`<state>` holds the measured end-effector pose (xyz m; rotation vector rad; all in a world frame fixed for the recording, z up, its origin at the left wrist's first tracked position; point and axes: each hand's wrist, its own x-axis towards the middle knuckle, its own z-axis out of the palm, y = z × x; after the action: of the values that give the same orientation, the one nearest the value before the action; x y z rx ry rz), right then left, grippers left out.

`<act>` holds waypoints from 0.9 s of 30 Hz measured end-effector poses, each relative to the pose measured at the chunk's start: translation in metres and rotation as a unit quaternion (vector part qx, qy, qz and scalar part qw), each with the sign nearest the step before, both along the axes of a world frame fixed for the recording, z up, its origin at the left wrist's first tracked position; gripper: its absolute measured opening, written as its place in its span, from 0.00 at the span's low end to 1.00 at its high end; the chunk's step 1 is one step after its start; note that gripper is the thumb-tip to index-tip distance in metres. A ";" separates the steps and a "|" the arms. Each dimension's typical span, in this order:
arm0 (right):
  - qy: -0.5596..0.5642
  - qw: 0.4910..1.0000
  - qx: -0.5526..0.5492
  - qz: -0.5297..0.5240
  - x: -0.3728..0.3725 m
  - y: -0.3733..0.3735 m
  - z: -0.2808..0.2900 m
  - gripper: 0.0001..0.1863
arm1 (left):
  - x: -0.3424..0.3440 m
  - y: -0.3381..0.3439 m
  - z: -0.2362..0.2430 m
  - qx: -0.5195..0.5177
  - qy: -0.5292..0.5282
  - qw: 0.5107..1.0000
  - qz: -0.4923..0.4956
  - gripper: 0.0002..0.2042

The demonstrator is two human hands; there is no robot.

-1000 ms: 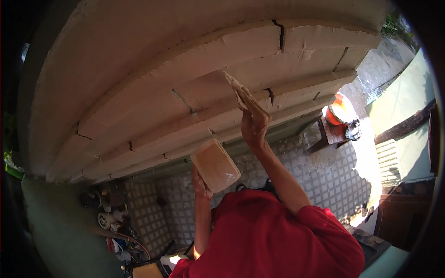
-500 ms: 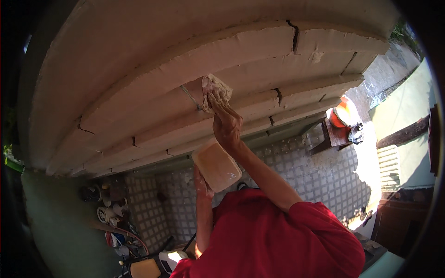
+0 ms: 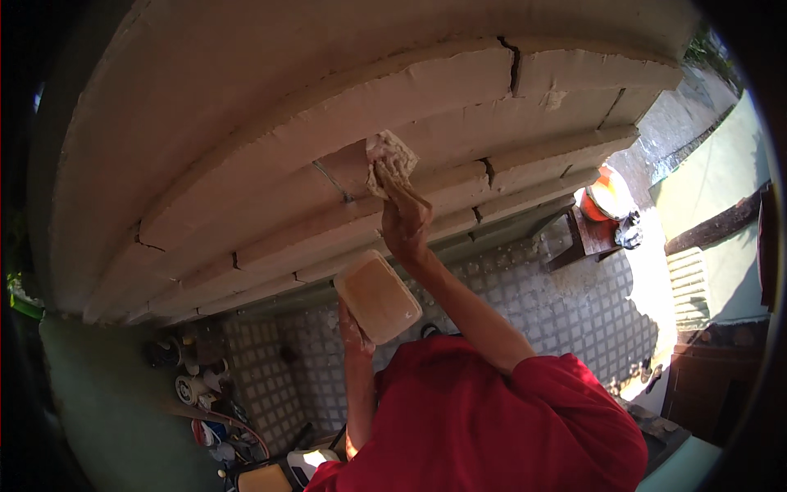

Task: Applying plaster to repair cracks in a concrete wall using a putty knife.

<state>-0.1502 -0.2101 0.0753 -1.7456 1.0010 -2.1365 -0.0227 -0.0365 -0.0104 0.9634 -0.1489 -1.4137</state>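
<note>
R hand (image 3: 406, 217) pinching crusty pad (image 3: 395, 156) up at the wall (image 3: 459, 135), nearer than L; gap (image 3: 332, 182) just L of pad, slanting down-R. L hand (image 3: 354, 332) clasping tub (image 3: 379, 295) below, fingers part hidden.

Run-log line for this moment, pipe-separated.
left hand: holds tan rectangular container | right hand: holds paste-smeared piece at stepped surface, contact unclear | orange bucket: far right
</note>
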 end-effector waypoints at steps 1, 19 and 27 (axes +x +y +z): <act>-0.001 1.000 0.001 -0.005 0.006 0.002 -0.001 0.22 | 0.000 0.000 0.000 0.019 0.003 1.000 0.010 0.27; 0.052 0.994 0.037 -0.083 -0.068 -0.017 -0.004 0.23 | -0.024 -0.013 0.007 -0.016 0.002 1.000 -0.011 0.25; -0.122 0.978 0.085 -0.143 -0.145 -0.023 -0.005 0.21 | -0.035 -0.017 0.007 -0.022 0.001 1.000 0.000 0.25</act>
<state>-0.2948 -0.2335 0.0699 -1.2878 1.3853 -2.2801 -0.0574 -0.0532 -0.0037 0.9256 -0.1767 -1.4063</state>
